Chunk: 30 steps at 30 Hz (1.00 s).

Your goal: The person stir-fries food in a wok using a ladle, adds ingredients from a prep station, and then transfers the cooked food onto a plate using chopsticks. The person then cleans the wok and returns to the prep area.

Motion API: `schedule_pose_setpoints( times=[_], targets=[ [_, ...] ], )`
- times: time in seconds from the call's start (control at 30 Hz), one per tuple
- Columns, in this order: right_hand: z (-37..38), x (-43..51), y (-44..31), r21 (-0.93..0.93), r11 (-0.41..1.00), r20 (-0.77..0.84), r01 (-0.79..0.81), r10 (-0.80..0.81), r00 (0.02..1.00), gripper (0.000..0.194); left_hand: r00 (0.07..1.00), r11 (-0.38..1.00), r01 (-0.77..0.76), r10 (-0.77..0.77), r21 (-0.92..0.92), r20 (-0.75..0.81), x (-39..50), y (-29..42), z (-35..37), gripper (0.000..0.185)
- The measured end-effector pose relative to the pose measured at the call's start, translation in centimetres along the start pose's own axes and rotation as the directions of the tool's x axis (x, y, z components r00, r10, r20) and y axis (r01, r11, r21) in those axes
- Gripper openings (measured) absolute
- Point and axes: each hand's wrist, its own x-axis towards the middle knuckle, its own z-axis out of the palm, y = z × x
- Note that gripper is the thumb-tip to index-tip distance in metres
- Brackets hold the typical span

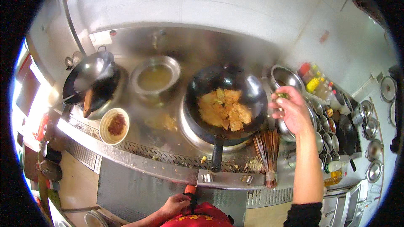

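Note:
My right hand (292,108) is raised to the right of the black wok (227,101), its fingers closed around small green pieces of food. Browned, battered-looking food (228,110) lies in sauce in the wok, with a few greenish bits on top. The wok's handle (217,154) points toward me. Low in front of my body, my left hand (178,203) is at a dark object with an orange-red end (190,189); its grip is partly hidden. A bamboo wok brush (267,154) leans on the stove's edge, right of the handle.
At left, another wok (109,85) holds a wooden-handled ladle (87,102). A bowl with reddish-brown contents (116,126) stands near the stove edge. A metal basin (156,75) holds yellowish liquid. A steel bowl (287,77), bottles (313,84) and several small seasoning containers (325,123) stand at right.

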Motion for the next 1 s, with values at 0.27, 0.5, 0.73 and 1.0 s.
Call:
schedule_pose_setpoints(
  times=[0.27, 0.5, 0.73, 1.0],
  targets=[
    [-1.5, 9.0, -0.4, -0.341, 0.938, 0.067, 0.059, -0.039, 0.997, 0.029, 0.994, 0.977, -0.09, 0.1, -0.195, 0.045, 2.9, 2.2, 0.1, 0.026],
    [3.3, 4.8, 6.2, -0.815, 0.357, 0.3, 0.457, -0.416, 0.858, 0.058, 0.974, 0.915, -0.21, 0.225, 0.345, -0.005, 4.9, 9.7, 4.2, 0.031],
    [-18.3, -14.9, 5.8, -0.63, 0.775, -0.334, -0.055, -0.206, 0.92, 0.047, 0.959, 0.642, 0.073, 0.164, -0.763, 0.23, 7.4, 15.7, 7.0, 0.043],
    [-26.6, -30.8, 10.7, -0.656, 0.566, -0.705, -0.499, -0.224, 0.673, 0.055, 0.916, 0.63, 0.32, -0.016, -0.707, 0.4, 7.8, 21.0, 8.5, 0.02]
  ],
)
